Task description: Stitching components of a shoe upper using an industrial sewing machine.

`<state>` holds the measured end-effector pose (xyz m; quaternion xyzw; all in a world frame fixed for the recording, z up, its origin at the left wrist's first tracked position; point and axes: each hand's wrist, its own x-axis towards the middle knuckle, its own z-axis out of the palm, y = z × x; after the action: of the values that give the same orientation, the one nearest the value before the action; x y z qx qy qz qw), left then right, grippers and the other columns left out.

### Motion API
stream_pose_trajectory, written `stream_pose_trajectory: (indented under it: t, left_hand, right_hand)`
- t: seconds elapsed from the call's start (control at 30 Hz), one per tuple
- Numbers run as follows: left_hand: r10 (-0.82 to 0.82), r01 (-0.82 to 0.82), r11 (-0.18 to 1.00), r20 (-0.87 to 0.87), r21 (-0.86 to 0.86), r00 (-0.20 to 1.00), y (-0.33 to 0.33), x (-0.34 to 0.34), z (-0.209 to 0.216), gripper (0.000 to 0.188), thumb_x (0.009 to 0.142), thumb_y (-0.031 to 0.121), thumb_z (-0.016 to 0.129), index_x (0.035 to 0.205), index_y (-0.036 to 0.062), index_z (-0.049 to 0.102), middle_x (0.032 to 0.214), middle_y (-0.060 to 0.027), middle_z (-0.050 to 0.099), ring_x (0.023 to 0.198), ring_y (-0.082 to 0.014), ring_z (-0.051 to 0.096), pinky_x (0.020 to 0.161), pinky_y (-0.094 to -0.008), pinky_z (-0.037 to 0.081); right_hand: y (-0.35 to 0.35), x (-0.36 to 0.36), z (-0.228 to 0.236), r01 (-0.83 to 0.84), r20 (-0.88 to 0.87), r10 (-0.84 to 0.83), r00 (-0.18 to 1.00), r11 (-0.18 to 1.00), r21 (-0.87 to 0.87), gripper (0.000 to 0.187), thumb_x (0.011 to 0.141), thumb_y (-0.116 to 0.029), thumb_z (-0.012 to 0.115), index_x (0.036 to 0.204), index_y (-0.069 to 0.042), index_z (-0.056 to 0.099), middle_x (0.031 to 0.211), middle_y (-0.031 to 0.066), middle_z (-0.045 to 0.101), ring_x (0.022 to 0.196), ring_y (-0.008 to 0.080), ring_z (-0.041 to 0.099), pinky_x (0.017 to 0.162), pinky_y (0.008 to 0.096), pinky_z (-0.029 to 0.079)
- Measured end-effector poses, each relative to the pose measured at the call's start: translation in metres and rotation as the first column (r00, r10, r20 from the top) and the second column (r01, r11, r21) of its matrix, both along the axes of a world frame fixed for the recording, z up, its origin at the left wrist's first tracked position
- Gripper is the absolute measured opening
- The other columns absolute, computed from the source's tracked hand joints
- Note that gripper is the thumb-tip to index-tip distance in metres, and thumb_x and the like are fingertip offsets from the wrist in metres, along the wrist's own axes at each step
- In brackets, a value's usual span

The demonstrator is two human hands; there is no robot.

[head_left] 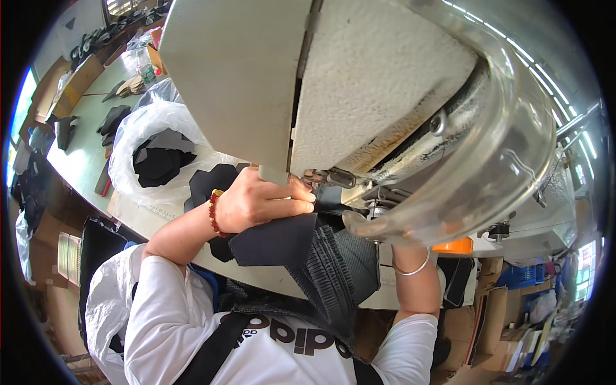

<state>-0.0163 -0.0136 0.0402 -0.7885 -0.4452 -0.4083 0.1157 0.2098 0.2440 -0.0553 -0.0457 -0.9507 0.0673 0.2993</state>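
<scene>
Under the head of a large beige sewing machine, my left hand has its thumb and fingers pinched together at the upper edge of a flat black fabric piece. A beaded red bracelet circles that wrist. My right hand is hidden behind the machine's curved clear guard; only its forearm and a silver bangle show, so its fingers cannot be seen. Overlapping dark pieces with ribbed edges hang between my forearms over the table edge. More black cut pieces lie beside and beneath my left hand.
An open clear plastic bag with black pieces stands to the left. Along the left tabletop lie dark pieces, a bottle and boxes. An orange object sits near my right wrist. Cardboard and a blue crate are at far right.
</scene>
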Motion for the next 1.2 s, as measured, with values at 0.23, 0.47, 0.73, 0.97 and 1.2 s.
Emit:
stream_pose_trajectory:
  t: [0.23, 0.47, 0.73, 0.97, 1.2]
  left_hand:
    - [0.009, -0.009, 1.0, -0.037, -0.002, 0.999, 0.004, -0.004, -0.007, 0.022, 0.083, 0.016, 0.074, 0.103, 0.0077, 0.076, 0.103, -0.0076, 0.076, 0.09, -0.0248, 0.076, 0.067, -0.0358, 0.059]
    - [0.297, -0.282, 0.927, 0.023, -0.245, 0.955, -0.015, 0.026, 0.017, 0.035, 0.07, 0.014, 0.082, 0.102, 0.0039, 0.074, 0.092, -0.0154, 0.07, 0.086, -0.0413, 0.066, 0.082, -0.0462, 0.053]
    - [0.251, -0.233, 0.917, 0.014, -0.325, 0.968, -0.026, 0.041, 0.009, 0.043, 0.074, -0.001, 0.07, 0.116, 0.004, 0.06, 0.104, -0.0182, 0.068, 0.088, -0.041, 0.068, 0.076, -0.0432, 0.054]
    - [0.218, -0.056, 0.885, 0.306, -0.463, 0.927, -0.034, 0.059, 0.015, 0.028, 0.088, 0.001, 0.068, 0.114, 0.0007, 0.059, 0.101, -0.015, 0.065, 0.076, -0.0307, 0.064, 0.072, -0.0343, 0.052]
    - [0.216, 0.131, 0.795, 0.478, -0.592, 0.852, -0.02, 0.031, 0.019, 0.015, 0.093, 0.006, 0.071, 0.107, 0.0049, 0.067, 0.099, -0.0059, 0.067, 0.089, -0.0161, 0.065, 0.079, -0.0269, 0.05]
  right_hand:
    - [0.013, -0.039, -0.022, 0.014, 0.005, -0.014, 1.0, 0.997, 0.079, 0.021, 0.101, -0.015, 0.055, 0.106, -0.005, 0.072, 0.097, 0.016, 0.072, 0.092, 0.0303, 0.07, 0.089, 0.0442, 0.058]
    - [-0.038, -0.038, 0.04, -0.051, -0.076, 0.007, 0.997, 0.808, -0.587, 0.033, 0.102, -0.024, 0.068, 0.125, -0.001, 0.07, 0.117, 0.0171, 0.075, 0.101, 0.0238, 0.072, 0.089, 0.0381, 0.056]
    - [-0.084, 0.02, 0.074, -0.122, -0.133, -0.004, 0.991, 0.368, -0.922, 0.036, 0.107, -0.035, 0.06, 0.122, -0.002, 0.065, 0.106, 0.0091, 0.069, 0.097, 0.0122, 0.063, 0.091, 0.0323, 0.05]
    - [-0.132, 0.095, 0.038, 0.549, 0.201, -0.513, 0.835, 0.8, -0.243, 0.053, 0.106, -0.049, 0.054, 0.138, -0.007, 0.057, 0.077, 0.0203, 0.071, 0.062, 0.0377, 0.069, 0.059, 0.0447, 0.055]
    - [-0.165, 0.084, 0.016, -0.225, -0.209, -0.085, 0.974, -0.445, -0.867, 0.057, 0.114, -0.039, 0.04, 0.162, -0.009, 0.034, 0.149, 0.0172, 0.057, 0.112, 0.0248, 0.07, 0.096, 0.0401, 0.058]
